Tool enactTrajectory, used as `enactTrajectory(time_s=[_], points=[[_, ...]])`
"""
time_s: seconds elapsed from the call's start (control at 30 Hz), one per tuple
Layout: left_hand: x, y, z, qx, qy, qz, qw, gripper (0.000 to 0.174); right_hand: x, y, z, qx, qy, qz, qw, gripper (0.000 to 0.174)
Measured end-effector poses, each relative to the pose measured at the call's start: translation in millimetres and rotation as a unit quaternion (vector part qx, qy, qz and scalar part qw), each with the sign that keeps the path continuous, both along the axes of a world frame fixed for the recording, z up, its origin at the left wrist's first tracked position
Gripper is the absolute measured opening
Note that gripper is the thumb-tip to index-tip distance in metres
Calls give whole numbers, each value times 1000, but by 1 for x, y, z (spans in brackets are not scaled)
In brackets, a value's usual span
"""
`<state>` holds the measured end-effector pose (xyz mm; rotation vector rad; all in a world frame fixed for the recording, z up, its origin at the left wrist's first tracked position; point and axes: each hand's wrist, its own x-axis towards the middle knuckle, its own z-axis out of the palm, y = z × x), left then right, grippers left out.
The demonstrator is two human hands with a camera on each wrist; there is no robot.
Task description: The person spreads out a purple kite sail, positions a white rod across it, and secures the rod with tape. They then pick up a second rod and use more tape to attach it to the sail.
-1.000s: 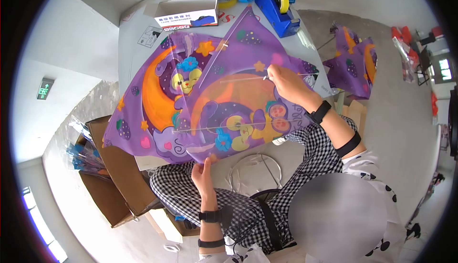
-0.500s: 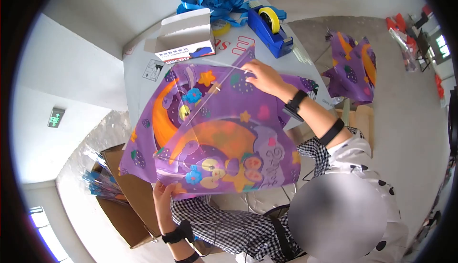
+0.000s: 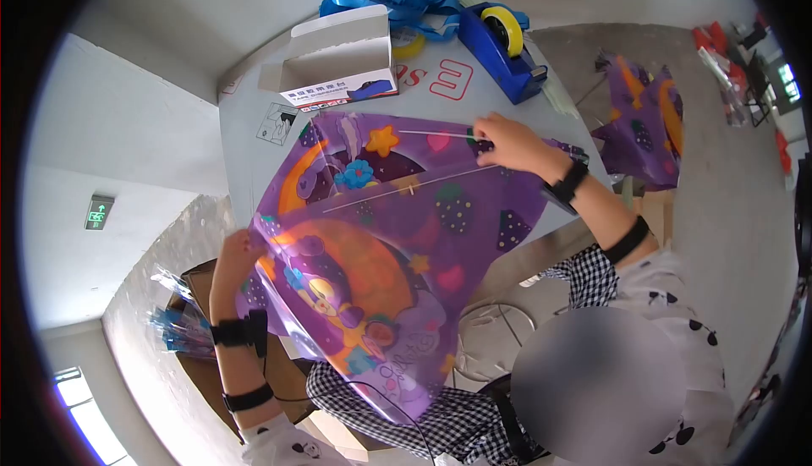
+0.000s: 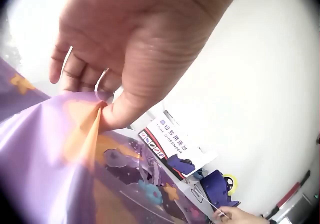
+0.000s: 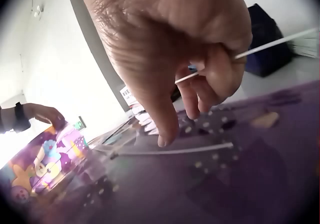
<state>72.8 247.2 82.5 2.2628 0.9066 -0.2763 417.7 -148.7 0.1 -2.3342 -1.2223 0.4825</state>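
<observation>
A purple kite (image 3: 364, 263) printed with a rabbit, an orange moon and stars hangs across the table edge and over the person's lap. My left hand (image 3: 235, 256) pinches its left edge between thumb and fingers; in the left wrist view, the cloth (image 4: 55, 139) gathers in folds at the pinch. My right hand (image 3: 514, 146) is over the kite's far right part, its fingers curled around a thin white rod (image 5: 280, 44). Another pale rod (image 5: 175, 150) lies along the kite below the right thumb. Beneath is a second purple kite sheet (image 3: 290, 191) on the table.
At the back of the table (image 3: 241, 149) stand an opened tape dispenser box (image 3: 334, 90), a blue tape dispenser (image 3: 499, 64) with yellow tape, and heaped blue ribbons (image 3: 397, 5). Another purple kite (image 3: 639, 128) is off to the right. A cardboard box (image 3: 199, 284) stands at the left.
The held kite has turned, its tip swinging from the far side toward the right and its printed end down over the lap. My left hand has moved left and up, still pinching the edge.
</observation>
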Motion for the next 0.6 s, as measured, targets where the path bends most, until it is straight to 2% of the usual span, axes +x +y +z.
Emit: enactTrajectory(time_s=[0.07, 0.2, 0.3, 0.33, 0.47, 0.57, 0.6], points=[[23, 2, 2, -39, -28, 5, 999, 20, -12, -28, -7, 23, 8, -8, 1000, 37], [55, 1, 21, -23, -34, -49, 998, 20, -25, -66, -24, 21, 17, -83, 996, 34], [76, -8, 44, -27, -78, -77, 994, 19, -30, -89, -24, 0, -8, -104, 995, 34], [82, -11, 50, 8, -77, -94, 993, 19, -31, -98, -22, -8, -10, -111, 994, 35], [99, 12, 24, 58, -40, -121, 990, 22, -35, -134, -16, -28, -25, -141, 989, 37], [102, 20, -16, 234, 25, -114, 965, 24, -30, -141, -11, 6, -69, -136, 988, 29], [101, 18, -26, 239, 47, -86, 966, 38, -26, -137, -7, 21, -87, -137, 986, 26]])
